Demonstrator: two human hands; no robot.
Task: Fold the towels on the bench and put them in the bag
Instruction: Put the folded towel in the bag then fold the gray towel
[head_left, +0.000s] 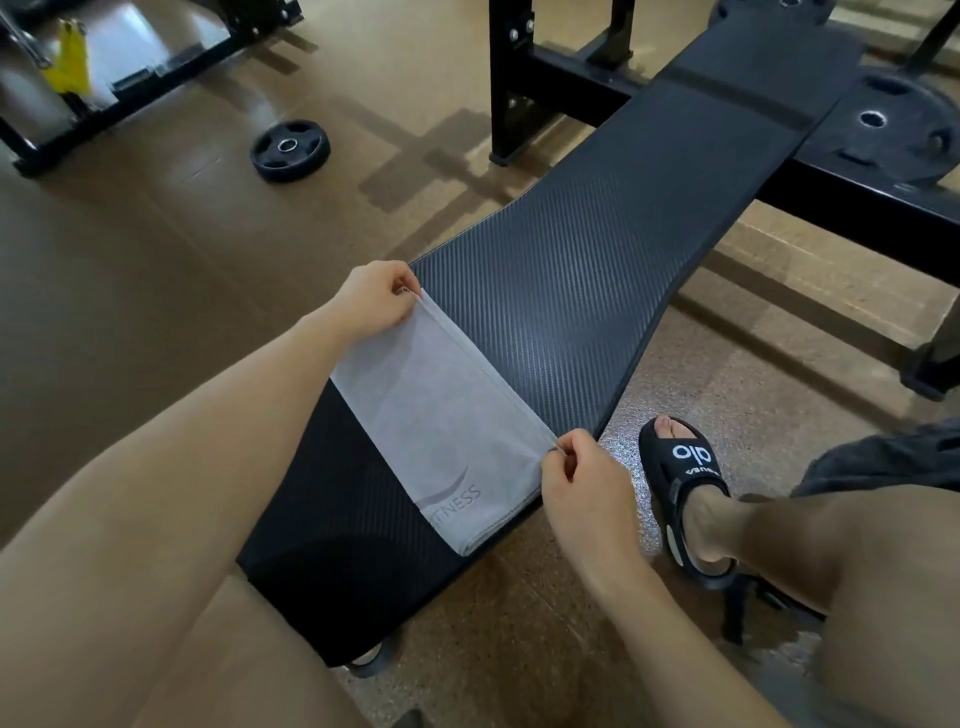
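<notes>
Two hands, left hand (371, 296) and right hand (582, 480), pinch the grey towel's (436, 415) far corners on the tabletop (597, 270); uneven pull risks a skewed fold.

A black ribbed bench (597, 270) runs away from the hands; a folded grey towel (441, 415) lies flat across its near part, between the left hand (371, 299) and right hand (582, 483), each pinching a corner.

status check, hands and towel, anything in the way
Left hand pinches towel's far corner, right hand pinches near corner. Grey towel folded, flat across bench. No bag in view; nothing in the way.
</notes>
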